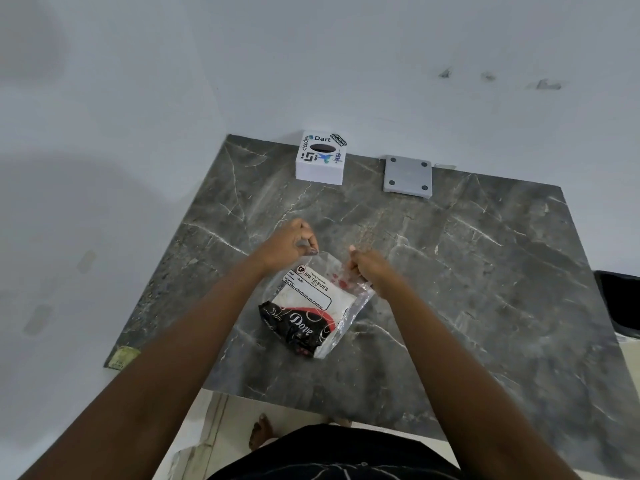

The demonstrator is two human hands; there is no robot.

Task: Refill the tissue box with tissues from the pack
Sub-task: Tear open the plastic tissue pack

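A clear plastic tissue pack (313, 308) printed "BIG TISSUES" and "Dove" lies in the middle of the dark marble table (467, 271), with white tissues inside. My left hand (291, 244) pinches the pack's far open edge on its left side. My right hand (367, 268) grips the same edge on its right side. The white tissue box (321, 157), covered in stickers and with a dark oval hole on top, stands at the table's far edge against the wall, well beyond both hands.
A grey square plate (408, 173) with four round feet lies right of the tissue box. A dark object (620, 303) sits past the table's right edge. White walls close the far and left sides. A bare foot (261, 429) stands below the near edge.
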